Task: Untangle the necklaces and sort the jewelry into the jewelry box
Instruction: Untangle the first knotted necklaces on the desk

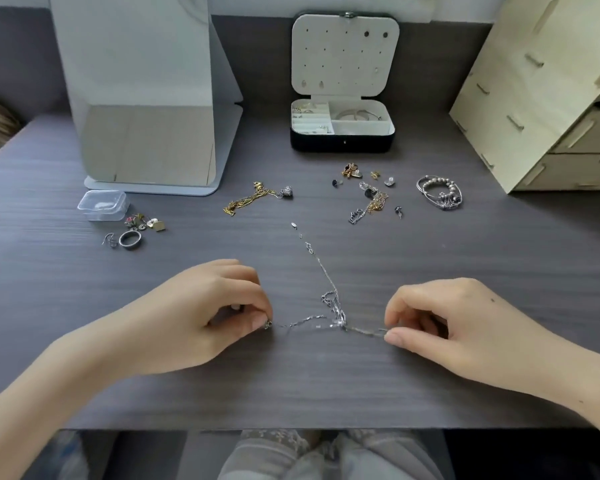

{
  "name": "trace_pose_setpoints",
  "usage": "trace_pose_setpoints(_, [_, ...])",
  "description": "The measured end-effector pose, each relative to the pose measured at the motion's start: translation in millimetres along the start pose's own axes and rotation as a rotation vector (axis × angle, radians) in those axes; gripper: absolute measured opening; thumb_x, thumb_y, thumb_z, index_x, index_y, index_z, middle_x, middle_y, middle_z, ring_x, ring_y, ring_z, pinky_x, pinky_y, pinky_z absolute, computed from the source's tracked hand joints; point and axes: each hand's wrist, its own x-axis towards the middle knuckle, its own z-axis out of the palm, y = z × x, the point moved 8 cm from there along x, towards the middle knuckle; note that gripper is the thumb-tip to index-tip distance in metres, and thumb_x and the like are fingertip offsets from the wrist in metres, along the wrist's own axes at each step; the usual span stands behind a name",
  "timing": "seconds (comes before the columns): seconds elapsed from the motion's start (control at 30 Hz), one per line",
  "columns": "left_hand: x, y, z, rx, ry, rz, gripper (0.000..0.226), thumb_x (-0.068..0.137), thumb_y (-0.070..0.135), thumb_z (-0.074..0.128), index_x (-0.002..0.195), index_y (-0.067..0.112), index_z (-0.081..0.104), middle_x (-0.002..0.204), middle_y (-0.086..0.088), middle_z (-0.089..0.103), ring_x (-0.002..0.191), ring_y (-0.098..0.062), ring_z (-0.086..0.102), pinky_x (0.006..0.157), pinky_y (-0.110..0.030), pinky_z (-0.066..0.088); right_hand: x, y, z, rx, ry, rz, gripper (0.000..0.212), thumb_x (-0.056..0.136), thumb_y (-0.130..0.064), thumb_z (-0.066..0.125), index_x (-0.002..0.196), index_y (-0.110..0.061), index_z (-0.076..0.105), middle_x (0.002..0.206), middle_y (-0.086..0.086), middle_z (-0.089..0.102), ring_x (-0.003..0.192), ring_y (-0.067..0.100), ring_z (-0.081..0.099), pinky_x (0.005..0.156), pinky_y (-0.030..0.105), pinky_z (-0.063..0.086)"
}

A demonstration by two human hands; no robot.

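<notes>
Evidently working at the knot, the left hand (219,306) and right hand (440,327) each pinch an end of the tangled silver necklace (335,311) low over the table (84,323), pulling it apart sideways; the jewelry box (342,135) waits open beyond.

Home: mirror (142,81), jewelry box (342,143)

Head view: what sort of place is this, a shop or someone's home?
Most likely a home dressing desk, not a shop: an open jewelry box, what looks like a standing mirror and a wooden drawer unit stand on it.
</notes>
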Motion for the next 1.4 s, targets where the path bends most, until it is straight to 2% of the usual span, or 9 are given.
trace_pose_setpoints(0.13, [4.2, 4.3, -1.5, 0.005, -0.035, -0.003, 0.02, 0.084, 0.044, 0.048, 0.081, 0.032, 0.065, 0.079, 0.018, 0.056, 0.081, -0.001, 0.052, 0.071, -0.014, 0.039, 2.6, -4.3, -8.1, -0.17, 0.079, -0.045, 0.025, 0.082, -0.051, 0.046, 0.073, -0.032, 0.059, 0.06, -0.017, 0.053, 0.059, 0.001, 0.045, 0.056, 0.02, 0.039])
trace_pose_setpoints(0.27, [16.5, 9.6, -8.6, 0.023, 0.051, -0.017, 0.026, 0.086, 0.046, 0.046, 0.079, 0.029, 0.065, 0.076, 0.017, 0.054, 0.076, 0.001, 0.051, 0.068, -0.012, 0.038, 20.1, -13.9, -14.4, -0.084, 0.175, -0.102, 0.019, 0.082, -0.043, 0.051, 0.082, -0.029, 0.063, 0.068, -0.019, 0.054, 0.063, 0.002, 0.046, 0.063, 0.026, 0.042])
trace_pose_setpoints(0.53, [47.2, 10.1, 6.6, -0.086, 0.134, -0.178, 0.004, 0.081, 0.023, 0.07, 0.077, 0.023, 0.07, 0.069, 0.012, 0.055, 0.071, -0.005, 0.052, 0.059, -0.008, 0.036, 56.4, -26.2, 16.0, -0.074, -0.04, -0.21, 0.008, 0.08, -0.039, 0.058, 0.079, -0.032, 0.061, 0.08, -0.015, 0.048, 0.076, 0.003, 0.037, 0.068, 0.027, 0.036])
trace_pose_setpoints(0.7, [64.2, 12.8, 13.5, -0.203, -0.005, -0.201, 0.009, 0.075, 0.038, 0.066, 0.078, 0.03, 0.068, 0.076, 0.014, 0.056, 0.074, -0.004, 0.051, 0.064, -0.011, 0.036, 52.8, -22.1, 5.7, 0.032, -0.002, -0.233, 0.015, 0.086, -0.038, 0.052, 0.082, -0.024, 0.057, 0.089, -0.01, 0.055, 0.086, 0.01, 0.044, 0.079, 0.025, 0.037])
trace_pose_setpoints(0.87, [72.7, 13.9, 21.1, -0.272, -0.139, -0.23, 0.014, 0.072, 0.044, 0.073, 0.069, 0.043, 0.06, 0.081, 0.016, 0.057, 0.081, -0.002, 0.049, 0.071, -0.016, 0.038, 51.7, -15.2, -2.4, 0.149, 0.058, -0.177, 0.006, 0.088, -0.027, 0.054, 0.083, -0.028, 0.052, 0.084, -0.015, 0.055, 0.08, 0.0, 0.044, 0.074, 0.013, 0.034])
trace_pose_setpoints(0.97, [73.0, 11.4, 26.0, -0.238, -0.111, -0.212, 0.012, 0.066, 0.054, 0.062, 0.068, 0.042, 0.059, 0.081, 0.015, 0.057, 0.081, -0.002, 0.049, 0.076, -0.021, 0.041, 51.9, -9.4, 0.2, 0.238, 0.061, -0.113, 0.004, 0.088, -0.028, 0.052, 0.084, -0.026, 0.053, 0.084, -0.012, 0.058, 0.078, 0.009, 0.049, 0.071, 0.018, 0.039])
trace_pose_setpoints(1.1, [70.0, 7.1, 21.6, -0.333, -0.064, -0.218, 0.01, 0.081, 0.038, 0.068, 0.075, 0.031, 0.065, 0.069, 0.012, 0.059, 0.066, -0.003, 0.051, 0.063, -0.019, 0.039, 52.9, -4.5, 4.7, 0.394, 0.051, -0.059, 0.006, 0.091, -0.024, 0.046, 0.088, -0.019, 0.049, 0.079, -0.005, 0.064, 0.07, 0.012, 0.055, 0.067, 0.022, 0.043])
trace_pose_setpoints(1.27, [64.4, 8.0, 24.7, -0.416, -0.139, -0.214, 0.005, 0.087, 0.018, 0.064, 0.091, 0.02, 0.065, 0.077, 0.011, 0.072, 0.063, -0.004, 0.056, 0.059, -0.008, 0.037, 53.4, -0.7, 5.3, 0.478, 0.023, -0.023, 0.008, 0.093, -0.023, 0.044, 0.085, -0.021, 0.044, 0.059, -0.003, 0.058, 0.053, 0.008, 0.042, 0.055, 0.014, 0.033])
trace_pose_setpoints(1.4, [61.5, 3.4, 23.1, -0.489, -0.12, -0.268, 0.005, 0.085, 0.017, 0.066, 0.088, 0.02, 0.063, 0.075, 0.009, 0.072, 0.061, -0.005, 0.056, 0.06, -0.014, 0.042, 53.0, 3.1, -4.4, 0.47, 0.075, 0.002, 0.007, 0.09, -0.026, 0.046, 0.083, -0.023, 0.046, 0.065, -0.007, 0.063, 0.06, 0.027, 0.049, 0.059, 0.034, 0.042])
